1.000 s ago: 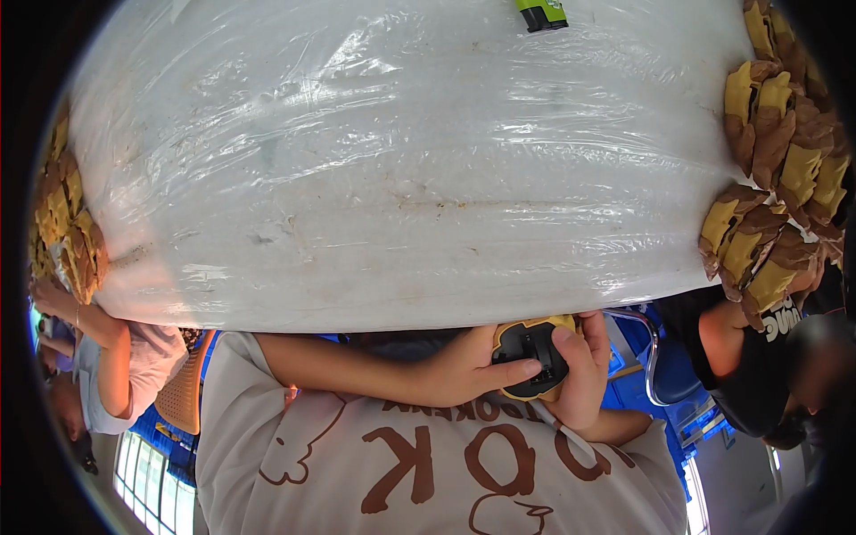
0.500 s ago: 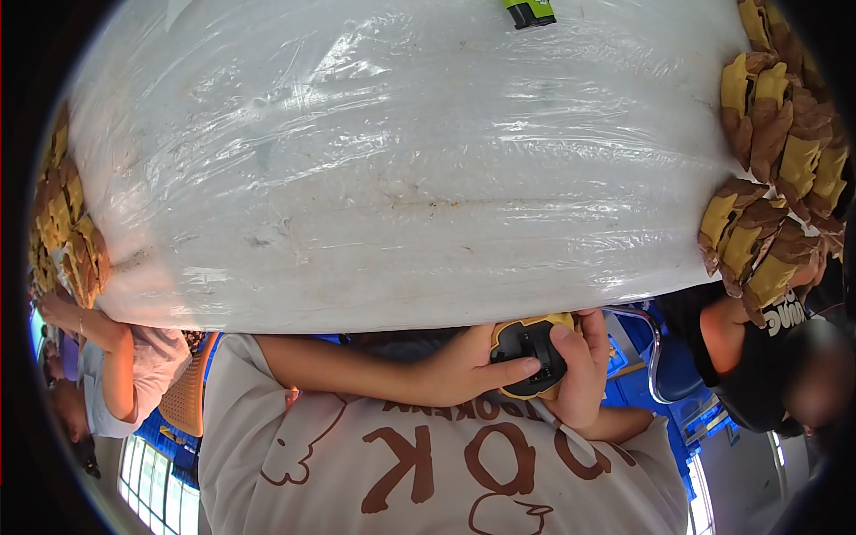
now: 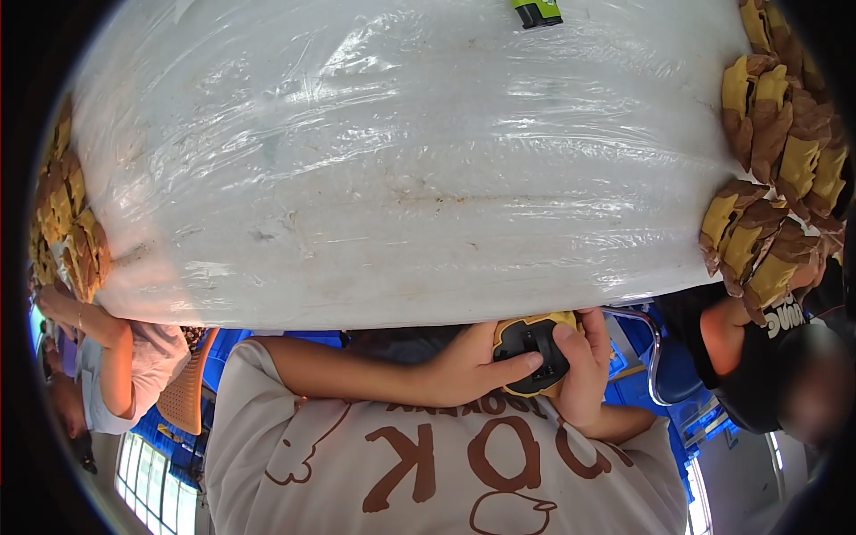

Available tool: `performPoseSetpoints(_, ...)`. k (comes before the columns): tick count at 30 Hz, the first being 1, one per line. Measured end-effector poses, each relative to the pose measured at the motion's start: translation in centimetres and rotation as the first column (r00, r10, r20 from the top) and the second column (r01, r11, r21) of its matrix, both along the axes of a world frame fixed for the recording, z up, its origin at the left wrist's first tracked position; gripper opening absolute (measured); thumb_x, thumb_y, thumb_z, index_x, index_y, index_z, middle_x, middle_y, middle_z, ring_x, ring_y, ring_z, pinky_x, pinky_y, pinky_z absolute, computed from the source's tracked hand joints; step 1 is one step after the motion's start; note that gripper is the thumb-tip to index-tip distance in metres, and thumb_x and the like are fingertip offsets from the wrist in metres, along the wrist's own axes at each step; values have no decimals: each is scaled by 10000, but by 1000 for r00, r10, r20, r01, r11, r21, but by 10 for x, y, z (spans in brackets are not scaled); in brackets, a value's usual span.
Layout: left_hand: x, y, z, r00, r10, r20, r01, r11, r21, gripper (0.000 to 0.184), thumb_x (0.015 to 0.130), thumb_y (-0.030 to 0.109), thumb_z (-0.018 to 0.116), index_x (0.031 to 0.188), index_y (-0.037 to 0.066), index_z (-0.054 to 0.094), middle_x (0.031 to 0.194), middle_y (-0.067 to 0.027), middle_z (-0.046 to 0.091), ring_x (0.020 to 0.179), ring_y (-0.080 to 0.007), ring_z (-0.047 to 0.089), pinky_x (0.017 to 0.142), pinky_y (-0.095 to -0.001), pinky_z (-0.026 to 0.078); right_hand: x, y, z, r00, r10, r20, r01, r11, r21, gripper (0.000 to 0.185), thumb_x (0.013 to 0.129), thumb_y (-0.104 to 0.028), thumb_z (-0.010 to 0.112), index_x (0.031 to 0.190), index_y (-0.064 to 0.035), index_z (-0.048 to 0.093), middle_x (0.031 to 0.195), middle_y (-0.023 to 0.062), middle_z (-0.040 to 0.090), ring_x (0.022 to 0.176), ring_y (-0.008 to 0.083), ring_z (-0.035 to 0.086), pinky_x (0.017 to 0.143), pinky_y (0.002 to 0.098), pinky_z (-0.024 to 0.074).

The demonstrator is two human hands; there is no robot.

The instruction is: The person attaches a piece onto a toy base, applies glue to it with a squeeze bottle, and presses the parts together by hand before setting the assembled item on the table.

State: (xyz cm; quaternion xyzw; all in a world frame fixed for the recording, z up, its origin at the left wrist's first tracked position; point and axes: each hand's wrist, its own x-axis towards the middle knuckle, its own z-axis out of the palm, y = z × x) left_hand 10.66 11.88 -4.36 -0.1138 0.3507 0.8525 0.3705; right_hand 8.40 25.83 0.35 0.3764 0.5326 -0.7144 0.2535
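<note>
A rounded black plastic piece with a scalloped yellow rim (image 3: 535,341) is held just beyond my shirt front, near the table's near edge. I cannot make out its exact kind. My left hand (image 3: 477,364) grips its left side, thumb laid across the black face. On the opposite side, my right hand (image 3: 584,366) has its thumb pressed on the face and its fingers curled around the rim. The underside of the piece is hidden.
Plastic film covers the white table (image 3: 357,223). A green and black object (image 3: 537,12) lies at the far edge. Brown and yellow pieces are piled at the right (image 3: 780,160) and left (image 3: 67,214). People sit on both sides, near a blue chair (image 3: 673,370).
The view has shifted slightly. Both hands keep their grip on the black and yellow piece, with the thumbs in nearly the same place.
</note>
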Motion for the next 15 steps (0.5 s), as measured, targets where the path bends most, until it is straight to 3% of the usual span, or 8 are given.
performPoseSetpoints(5, 5, 3, 0, 999, 26, 35, -25, 999, -22, 512, 842, 29, 557, 1285, -10, 302, 1227, -102, 454, 1131, -161, 444, 957, -308, 363, 2, 9, -2, 984, 141, -107, -145, 989, -35, 453, 828, -47, 476, 1261, 24, 362, 1180, 113, 476, 1068, 172, 479, 924, 300, 369)
performPoseSetpoints(10, 4, 3, -1, 1000, 7, 14, -7, 1000, -17, 515, 843, 29, 557, 1286, -14, 298, 1229, -107, 452, 1134, -161, 442, 958, -308, 361, 2, 11, -5, 939, 278, -202, -270, 961, 68, 454, 818, -65, 475, 1247, 35, 366, 1166, 111, 477, 1058, 170, 477, 924, 300, 365)
performPoseSetpoints(15, 2, 2, -3, 999, -7, -32, 6, 999, -52, 520, 845, 37, 558, 1290, -17, 293, 1227, -112, 453, 1136, -164, 441, 963, -312, 356, 6, 8, -9, 962, 191, -193, -174, 980, 100, 434, 798, -49, 477, 1216, 40, 398, 1125, 110, 501, 1023, 166, 489, 905, 295, 377)
